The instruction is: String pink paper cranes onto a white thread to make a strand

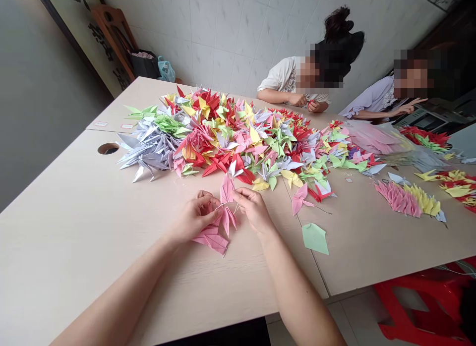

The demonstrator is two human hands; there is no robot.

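Pinched between the fingers of my left hand is a pink folded paper crane, near the middle of the table. My right hand grips the same crane's upper right side, its thumb and fingers closed at the upright pink wing. A thin pale string shows between the two hands. Below my left hand lie more pink folded papers. To the right of my right hand rest a pink crane with a wire or string and a flat green paper piece.
A large heap of coloured paper cranes spreads behind my hands. Rows of pink and yellow cranes lie at the right, near plastic bags. Two people sit across the table. A red stool stands at lower right.
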